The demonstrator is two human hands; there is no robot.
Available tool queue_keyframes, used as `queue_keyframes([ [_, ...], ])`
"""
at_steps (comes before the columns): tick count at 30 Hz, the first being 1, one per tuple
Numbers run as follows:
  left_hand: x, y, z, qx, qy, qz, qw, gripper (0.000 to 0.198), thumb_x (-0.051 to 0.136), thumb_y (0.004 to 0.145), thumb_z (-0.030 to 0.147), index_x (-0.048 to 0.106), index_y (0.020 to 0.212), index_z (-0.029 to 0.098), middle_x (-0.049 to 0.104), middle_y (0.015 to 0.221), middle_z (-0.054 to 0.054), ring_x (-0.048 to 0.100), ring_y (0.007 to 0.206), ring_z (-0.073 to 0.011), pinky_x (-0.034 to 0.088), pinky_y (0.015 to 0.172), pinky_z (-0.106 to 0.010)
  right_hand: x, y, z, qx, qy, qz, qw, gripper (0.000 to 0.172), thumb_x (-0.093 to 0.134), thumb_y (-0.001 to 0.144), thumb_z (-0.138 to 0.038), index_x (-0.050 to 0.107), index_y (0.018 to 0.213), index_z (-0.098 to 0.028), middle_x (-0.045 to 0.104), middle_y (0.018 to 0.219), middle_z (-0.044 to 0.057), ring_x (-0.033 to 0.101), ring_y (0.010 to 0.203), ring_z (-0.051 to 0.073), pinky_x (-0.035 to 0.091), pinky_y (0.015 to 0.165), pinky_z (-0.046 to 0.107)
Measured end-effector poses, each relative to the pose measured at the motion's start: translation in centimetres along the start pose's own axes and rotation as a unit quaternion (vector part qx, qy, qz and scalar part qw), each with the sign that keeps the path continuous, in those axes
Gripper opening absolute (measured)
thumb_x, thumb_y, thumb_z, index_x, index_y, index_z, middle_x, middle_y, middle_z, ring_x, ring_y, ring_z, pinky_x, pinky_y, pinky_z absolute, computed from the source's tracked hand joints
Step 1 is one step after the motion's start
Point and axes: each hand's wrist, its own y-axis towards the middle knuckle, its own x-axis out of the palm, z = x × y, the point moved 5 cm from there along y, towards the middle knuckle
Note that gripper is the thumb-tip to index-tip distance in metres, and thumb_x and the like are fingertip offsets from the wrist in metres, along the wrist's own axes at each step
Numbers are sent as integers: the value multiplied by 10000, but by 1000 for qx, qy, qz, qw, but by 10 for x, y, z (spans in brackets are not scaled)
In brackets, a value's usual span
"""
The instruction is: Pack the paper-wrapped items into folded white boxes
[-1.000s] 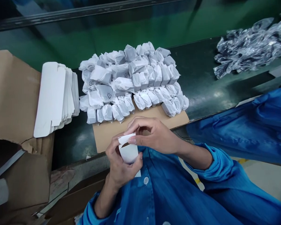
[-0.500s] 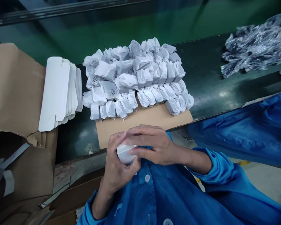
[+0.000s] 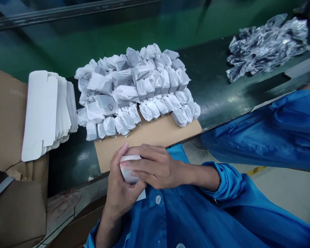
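Hands: both meet in front of the person's chest, close over the near edge of the bench, with one small thing shared between them.
Left hand [image 3: 120,191]: closed around the small white box [image 3: 129,170] from below and behind, holding it upright in the palm.
Right hand [image 3: 155,167]: laid across the top of the box, fingers bent and pressing on its upper end, so it grips the same box.
Small white box: mostly hidden by the two hands; a white flap pokes out below the left palm, against the blue coat [image 3: 196,220].
Cardboard sheet [image 3: 157,132]: flat on the bench just beyond the hands, its near strip bare.
White wrapped packets [image 3: 134,86]: a dense heap in rough rows on the far part of the sheet, well apart from the hands.
Flat white cartons [image 3: 48,110]: a fanned stack to the left of the packets, resting on the edge of a brown cardboard box [image 3: 5,117].
Bench [image 3: 222,89]: dark green, shiny.
Clear plastic bags [image 3: 266,48]: a crumpled pile at the far right.
Blue sleeve [image 3: 268,134]: another person's, lying along the right edge of the bench.
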Motion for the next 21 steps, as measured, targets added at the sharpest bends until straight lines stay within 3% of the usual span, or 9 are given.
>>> queue_keyframes([
  [4,-18,1,-13,-105,-68,234,964,639,759,786,290,476,1357,327,599,1266,-23,659,1038,-239,621,768,-378,2,-14,8,158,111,-59,979,718,624,925,-524,401,1506,-166,524,1469,147,512,1352,201,453,1088,321],
  [6,-23,4,-16,-114,-79,288,948,487,574,925,291,434,1383,378,607,1293,7,662,1072,-249,631,794,-427,6,-25,14,236,147,-129,952,735,658,908,-480,385,1519,-177,571,1432,130,590,1262,209,488,1025,306],
  [8,-24,11,-12,-54,10,247,967,513,442,988,313,317,1479,389,561,1406,-10,595,1235,-302,568,964,-560,7,-32,22,284,175,-178,926,601,622,935,-387,461,1469,-165,645,1341,105,653,1148,194,510,938,269],
  [10,-23,14,-9,16,112,177,978,704,556,950,382,192,1552,379,494,1496,-40,502,1351,-351,426,1103,-649,2,-30,34,316,191,-199,908,484,619,931,-340,560,1372,-148,716,1186,74,689,1008,170,512,827,231],
  [12,-17,14,-10,101,186,60,975,864,705,862,401,207,1568,363,509,1496,-56,502,1351,-359,375,1140,-629,-2,-23,41,305,192,-255,897,399,640,920,-356,628,1259,-146,742,994,34,682,835,143,490,724,214],
  [14,-6,10,-18,195,243,-88,946,798,696,877,366,287,1559,315,607,1400,-71,608,1221,-317,450,1069,-510,-10,-14,44,261,125,-290,912,382,623,938,-423,637,1217,-162,730,921,18,653,774,144,467,693,228],
  [17,0,10,-40,252,317,-171,898,663,581,947,270,321,1555,220,721,1200,-97,691,947,-271,483,797,-387,-45,-11,50,260,-187,-148,936,400,514,999,-489,634,1207,-169,704,1026,81,626,880,196,442,743,288],
  [19,-3,16,-52,226,343,-146,900,641,561,955,251,327,1551,202,735,1150,-109,686,889,-281,444,728,-382,-70,-23,53,294,-403,-49,865,381,482,1019,-446,658,1156,-137,682,983,121,597,890,231,417,735,322],
  [21,-3,20,-57,198,354,-137,904,659,581,953,341,337,1544,184,714,1195,-142,678,944,-315,438,740,-395,-80,-39,58,300,-518,-29,800,352,505,1012,-382,659,1171,-108,660,904,126,574,854,245,400,704,338],
])
